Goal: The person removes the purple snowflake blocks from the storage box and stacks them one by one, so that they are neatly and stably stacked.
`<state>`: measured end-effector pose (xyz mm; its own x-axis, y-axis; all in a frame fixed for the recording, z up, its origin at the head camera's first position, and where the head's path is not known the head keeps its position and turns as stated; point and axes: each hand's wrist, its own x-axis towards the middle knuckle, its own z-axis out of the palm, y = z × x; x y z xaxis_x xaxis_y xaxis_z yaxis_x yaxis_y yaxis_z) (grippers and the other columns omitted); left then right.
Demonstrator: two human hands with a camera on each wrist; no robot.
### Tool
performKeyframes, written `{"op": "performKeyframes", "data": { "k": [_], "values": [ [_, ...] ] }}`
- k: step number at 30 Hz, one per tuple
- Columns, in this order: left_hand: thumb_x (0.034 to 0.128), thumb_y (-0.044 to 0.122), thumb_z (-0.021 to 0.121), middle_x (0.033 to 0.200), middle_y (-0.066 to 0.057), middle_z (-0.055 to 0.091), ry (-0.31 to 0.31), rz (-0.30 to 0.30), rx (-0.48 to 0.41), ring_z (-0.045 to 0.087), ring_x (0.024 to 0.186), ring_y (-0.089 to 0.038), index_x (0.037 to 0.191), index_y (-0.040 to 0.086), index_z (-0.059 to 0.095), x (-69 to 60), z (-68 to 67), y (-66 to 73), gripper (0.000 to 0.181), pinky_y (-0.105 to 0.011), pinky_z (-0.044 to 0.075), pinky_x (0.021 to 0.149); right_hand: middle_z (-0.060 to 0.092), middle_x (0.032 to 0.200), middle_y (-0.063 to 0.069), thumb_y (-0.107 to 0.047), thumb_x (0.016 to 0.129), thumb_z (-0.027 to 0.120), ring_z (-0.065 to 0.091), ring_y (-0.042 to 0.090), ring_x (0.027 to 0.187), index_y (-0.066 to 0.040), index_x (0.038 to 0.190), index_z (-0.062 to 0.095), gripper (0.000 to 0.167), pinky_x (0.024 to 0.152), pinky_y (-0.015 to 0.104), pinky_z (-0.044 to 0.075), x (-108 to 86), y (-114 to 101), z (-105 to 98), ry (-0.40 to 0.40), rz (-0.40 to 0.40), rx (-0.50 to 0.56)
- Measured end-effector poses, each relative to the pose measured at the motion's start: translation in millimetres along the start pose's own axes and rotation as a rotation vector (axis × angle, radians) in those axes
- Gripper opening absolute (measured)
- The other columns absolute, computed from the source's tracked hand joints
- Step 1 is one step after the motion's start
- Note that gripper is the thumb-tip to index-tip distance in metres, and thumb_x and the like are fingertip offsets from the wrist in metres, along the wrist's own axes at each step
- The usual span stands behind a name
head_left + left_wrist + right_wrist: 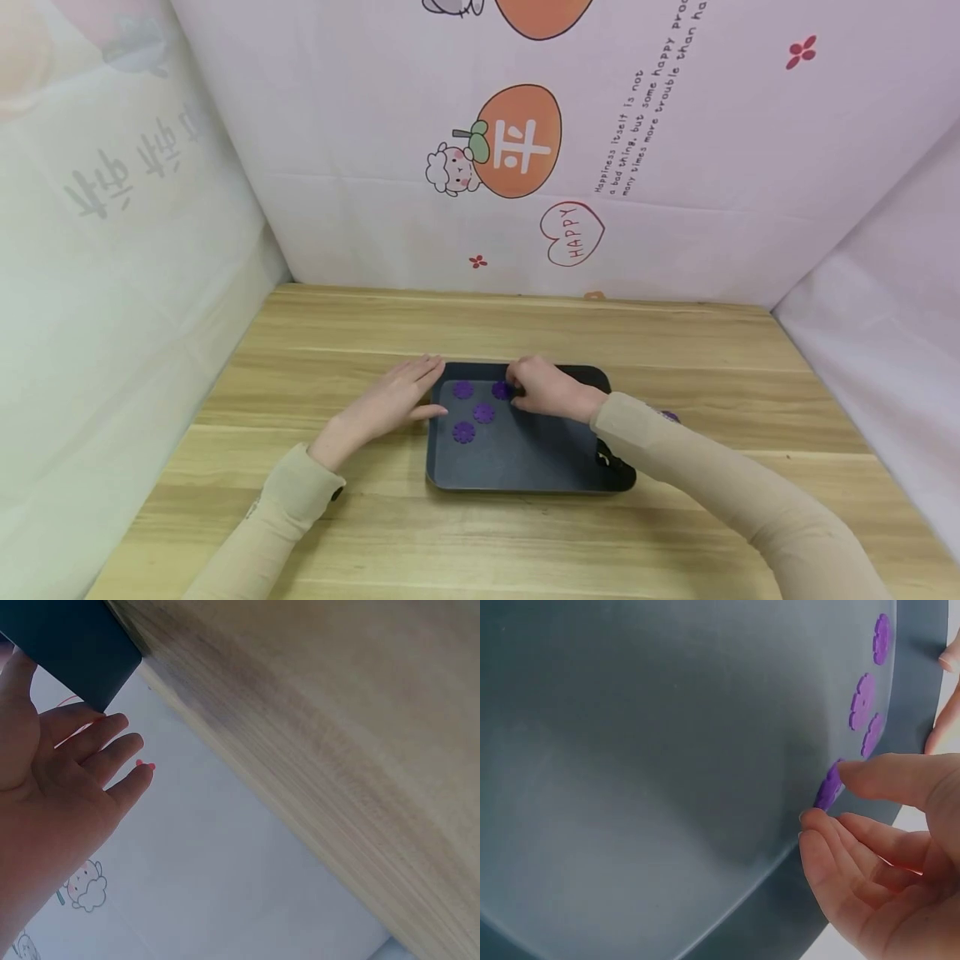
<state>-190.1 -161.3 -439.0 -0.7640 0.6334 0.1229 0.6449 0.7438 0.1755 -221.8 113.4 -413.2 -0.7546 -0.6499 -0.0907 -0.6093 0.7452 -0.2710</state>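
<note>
A dark grey rectangular tray [525, 454] lies on the table. Several purple flower-shaped discs, one of them near the tray's left side [463, 432], lie flat inside its left part. My right hand [551, 387] reaches over the far side of the tray. In the right wrist view, its thumb and fingertips pinch a purple flower-shaped disc [829, 786] at opposite edges, low at the tray floor. My left hand [390, 402] is at the tray's left rim with fingers extended. In the left wrist view, its fingers are beside the tray's corner [105, 682], holding no disc.
Right of the tray, a purple piece [670, 416] is partly hidden behind my right sleeve [697, 467]. A dark object [606, 456] shows under that sleeve near the tray's right end. A printed cloth [360, 217] hangs behind the wooden table [360, 533].
</note>
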Motion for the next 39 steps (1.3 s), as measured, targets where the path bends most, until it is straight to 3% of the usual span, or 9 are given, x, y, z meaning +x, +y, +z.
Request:
{"op": "performKeyframes", "data": {
  "k": [21,39],
  "values": [
    [0.0950,0.047,0.060,0.154,-0.021,0.042,0.010,0.009,0.015,0.040,0.144,-0.038,0.148,-0.003,0.042,0.7,-0.4,0.4,0.075,-0.053,0.035,0.120,0.070,0.105,0.018,-0.009,0.086,0.076,0.070,0.024,0.090,0.006,0.111,0.070,0.030,0.075,0.035,0.062,2.2,-1.2,5.9,-0.011,-0.014,-0.120],
    [0.0951,0.047,0.060,0.154,-0.021,0.042,0.009,-0.003,0.011,0.040,0.144,-0.038,0.148,-0.003,0.041,-0.3,0.6,0.3,0.075,-0.053,0.035,0.120,0.070,0.105,0.019,-0.007,0.086,0.075,0.068,0.025,0.087,0.005,0.108,0.071,0.025,0.074,0.037,0.061,1.0,-6.3,4.0,-0.003,-0.035,-0.098]
  ]
}}
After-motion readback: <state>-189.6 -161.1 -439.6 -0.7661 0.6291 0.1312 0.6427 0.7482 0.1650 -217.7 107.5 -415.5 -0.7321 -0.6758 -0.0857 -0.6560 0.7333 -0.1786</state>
